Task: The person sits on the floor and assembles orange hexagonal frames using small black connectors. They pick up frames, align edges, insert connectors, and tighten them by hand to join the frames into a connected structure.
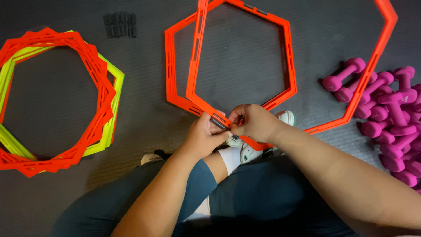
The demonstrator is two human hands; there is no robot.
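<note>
Two orange hexagon rings overlap on the dark mat in front of me: one [169, 66] lies flat, the other [287, 48] is tilted up over it. Both my hands meet at the near edge of the tilted ring. My left hand [204, 136] pinches a small grey clip [218, 121] against the orange bar. My right hand [254, 123] grips the same bar and the clip from the right. I sit cross-legged, a white shoe [247, 153] under my hands.
A stack of orange and yellow-green hexagon rings [94, 66] lies at the left. Several dark clips [119, 24] sit at the far edge. A third orange ring [372, 66] leans over a pile of pink dumbbells [390, 109] at the right.
</note>
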